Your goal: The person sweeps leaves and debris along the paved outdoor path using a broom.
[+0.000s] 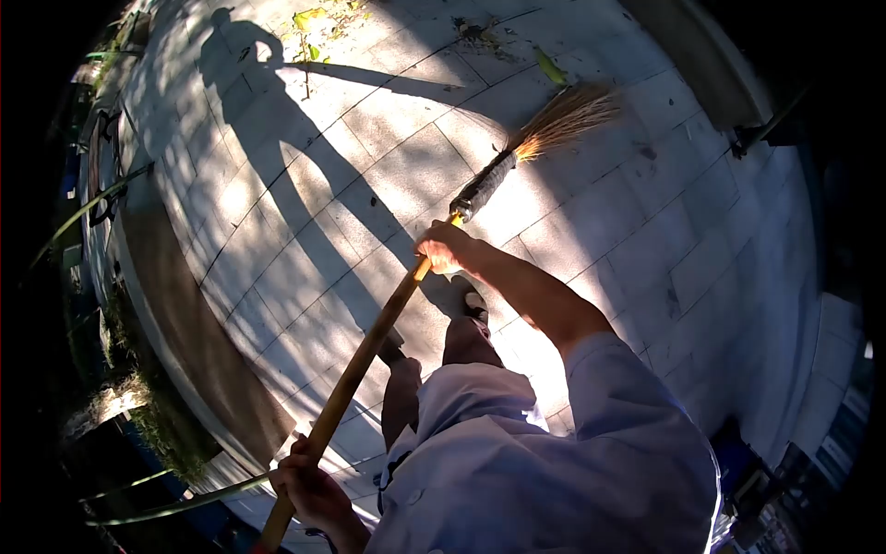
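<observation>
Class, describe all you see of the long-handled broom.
The broom has a yellowish-brown, wooden-looking handle, dark wrapped binding and fanned straw-like bristles. It slants over pale paving slabs, bristles toward upper right; whether they touch is unclear. The right hand grips near the binding, the left hand farther back.

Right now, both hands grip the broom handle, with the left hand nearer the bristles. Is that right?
Not quite: the head view shows the right hand nearer the bristles, not the left hand. Both do grip the broom handle.
</observation>
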{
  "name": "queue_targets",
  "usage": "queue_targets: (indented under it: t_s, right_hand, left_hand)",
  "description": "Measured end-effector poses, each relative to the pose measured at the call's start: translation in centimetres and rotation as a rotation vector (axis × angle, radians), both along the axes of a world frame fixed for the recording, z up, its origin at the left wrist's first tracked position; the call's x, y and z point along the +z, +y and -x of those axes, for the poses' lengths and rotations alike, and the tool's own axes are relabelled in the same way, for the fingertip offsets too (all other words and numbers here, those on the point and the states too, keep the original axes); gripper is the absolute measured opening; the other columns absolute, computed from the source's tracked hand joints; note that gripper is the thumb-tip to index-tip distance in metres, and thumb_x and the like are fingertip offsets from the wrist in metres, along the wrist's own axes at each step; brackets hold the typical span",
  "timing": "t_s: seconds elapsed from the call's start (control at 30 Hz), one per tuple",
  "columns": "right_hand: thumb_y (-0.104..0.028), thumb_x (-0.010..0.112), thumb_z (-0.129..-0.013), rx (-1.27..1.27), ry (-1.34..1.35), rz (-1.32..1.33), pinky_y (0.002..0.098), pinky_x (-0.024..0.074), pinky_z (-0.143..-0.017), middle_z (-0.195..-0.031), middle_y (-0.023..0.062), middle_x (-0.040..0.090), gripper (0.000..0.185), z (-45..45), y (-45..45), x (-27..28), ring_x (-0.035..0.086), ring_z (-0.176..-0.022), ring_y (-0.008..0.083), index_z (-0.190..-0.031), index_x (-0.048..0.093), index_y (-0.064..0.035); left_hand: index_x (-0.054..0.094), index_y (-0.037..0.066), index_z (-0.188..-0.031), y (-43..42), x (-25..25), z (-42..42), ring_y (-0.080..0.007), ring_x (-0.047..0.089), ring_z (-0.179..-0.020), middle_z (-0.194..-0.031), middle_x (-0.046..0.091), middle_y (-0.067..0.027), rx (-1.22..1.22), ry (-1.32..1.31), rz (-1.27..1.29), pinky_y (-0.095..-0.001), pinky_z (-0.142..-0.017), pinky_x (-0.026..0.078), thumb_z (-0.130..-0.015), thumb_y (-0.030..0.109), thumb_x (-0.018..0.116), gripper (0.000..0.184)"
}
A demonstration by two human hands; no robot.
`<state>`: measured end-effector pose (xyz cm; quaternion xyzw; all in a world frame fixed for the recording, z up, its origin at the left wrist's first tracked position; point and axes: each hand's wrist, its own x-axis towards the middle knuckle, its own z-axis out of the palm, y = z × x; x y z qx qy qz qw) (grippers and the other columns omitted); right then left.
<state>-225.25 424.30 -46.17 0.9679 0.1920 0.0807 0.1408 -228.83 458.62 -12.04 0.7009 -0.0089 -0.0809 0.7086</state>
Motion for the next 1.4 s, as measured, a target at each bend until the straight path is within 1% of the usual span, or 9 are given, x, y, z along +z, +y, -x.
queue_targets:
  t_s: [0.03, 0.27, 0.4, 0.5, 0.63, 0.7, 0.8, 1.07, 1.4]
  right_hand:
    - [-0.019, 0.060, -0.071, -0.119, 0.426, -0.814, 0.0351, 0.0479, -0.061, -0.062, 0.0048, 0.054, 0.015, -1.7, -0.2, 2.0, 0.059, -0.069, 0.0259, -0.066, 0.048, -0.0104]
    - [-0.012, 0.062, -0.070, 0.059, 0.499, -0.721, 0.0375, 0.0435, -0.081, -0.077, 0.0025, 0.064, 0.009, -11.7, 0.8, 8.3, 0.062, -0.083, 0.0231, -0.079, 0.062, -0.0148]
    - [-0.017, 0.065, -0.066, 0.050, 0.437, -0.639, 0.0361, 0.0471, -0.075, -0.073, 0.0051, 0.064, 0.008, -12.8, 3.9, 12.0, 0.063, -0.076, 0.0257, -0.073, 0.066, -0.0128]
    - [-0.018, 0.066, -0.066, 0.029, 0.531, -0.632, 0.0363, 0.0481, -0.073, -0.074, 0.0054, 0.065, 0.009, -9.6, 4.0, 16.2, 0.065, -0.075, 0.0260, -0.072, 0.066, -0.0118]
    - [-0.020, 0.061, -0.072, -0.196, 0.674, -0.621, 0.0375, 0.0453, -0.075, -0.070, 0.0028, 0.061, 0.005, -2.3, -1.0, 13.9, 0.063, -0.077, 0.0229, -0.075, 0.063, -0.0162]
    - [-0.021, 0.059, -0.074, -0.391, 0.542, -0.698, 0.0349, 0.0443, -0.071, -0.066, 0.0020, 0.059, 0.003, 2.3, -5.0, 11.2, 0.062, -0.078, 0.0202, -0.073, 0.059, -0.0182]
    - [-0.020, 0.062, -0.071, -0.651, 0.906, -0.688, 0.0371, 0.0453, -0.068, -0.069, 0.0086, 0.061, 0.009, 7.7, -12.5, 12.0, 0.063, -0.071, 0.0262, -0.077, 0.060, -0.0134]
    - [-0.012, 0.066, -0.068, -1.092, 0.707, -0.796, 0.0406, 0.0477, -0.065, -0.077, 0.0120, 0.064, 0.012, 26.4, -30.3, 8.8, 0.063, -0.076, 0.0317, -0.079, 0.062, -0.0101]
    - [-0.013, 0.067, -0.066, -0.736, 0.596, -0.752, 0.0429, 0.0468, -0.068, -0.076, 0.0128, 0.062, 0.011, 20.5, -47.4, 4.0, 0.061, -0.077, 0.0337, -0.074, 0.060, -0.0092]
  left_hand:
    - [0.052, 0.004, -0.086, 0.0, 0.0, 0.7, -0.0263, 0.055, -0.108, -0.099, 0.062, -0.0164, 0.007, -0.033, 0.050, -0.0418, -0.104, 0.034, -0.093, 0.017, 0.046, 0.016]
    - [0.055, 0.005, -0.090, -1.2, -0.5, 4.0, -0.0271, 0.050, -0.117, -0.097, 0.062, -0.0105, 0.248, -0.137, -0.013, -0.0419, -0.106, 0.032, -0.094, 0.024, 0.047, 0.021]
    - [0.060, 0.003, -0.096, 8.2, 0.1, 2.1, -0.0270, 0.053, -0.115, -0.118, 0.058, -0.0188, 0.289, -0.143, 0.108, -0.0379, -0.104, 0.036, -0.094, 0.028, 0.049, 0.027]
    - [0.061, 0.009, -0.079, 8.5, 0.1, 0.4, -0.0252, 0.059, -0.082, -0.074, 0.060, -0.0048, 0.470, -0.376, 0.005, -0.0458, -0.084, 0.049, -0.082, 0.023, 0.065, 0.015]
    - [0.058, 0.002, -0.089, 11.6, -3.3, -5.0, -0.0274, 0.056, -0.101, -0.092, 0.061, -0.0109, 0.012, 0.070, 0.391, -0.0375, -0.096, 0.039, -0.092, 0.020, 0.047, 0.021]
    - [0.049, 0.008, -0.084, 5.1, -3.9, -6.9, -0.0305, 0.057, -0.098, -0.081, 0.059, -0.0079, 0.110, 0.150, 0.019, -0.0433, -0.094, 0.042, -0.091, 0.022, 0.050, 0.016]
    - [0.050, 0.007, -0.082, -7.4, -5.9, -9.5, -0.0307, 0.059, -0.089, -0.078, 0.060, -0.0107, -0.144, 0.173, 0.345, -0.0442, -0.093, 0.042, -0.091, 0.019, 0.049, 0.016]
    - [0.055, 0.001, -0.090, -34.2, -6.9, -4.0, -0.0290, 0.063, -0.094, -0.094, 0.066, -0.0196, -0.528, 0.470, 0.393, -0.0401, -0.091, 0.047, -0.088, 0.003, 0.054, 0.004]
    - [0.055, 0.001, -0.087, -45.8, -8.9, 4.3, -0.0296, 0.060, -0.103, -0.093, 0.065, -0.0190, -0.243, 0.327, 0.420, -0.0426, -0.093, 0.046, -0.088, -0.001, 0.053, 0.003]
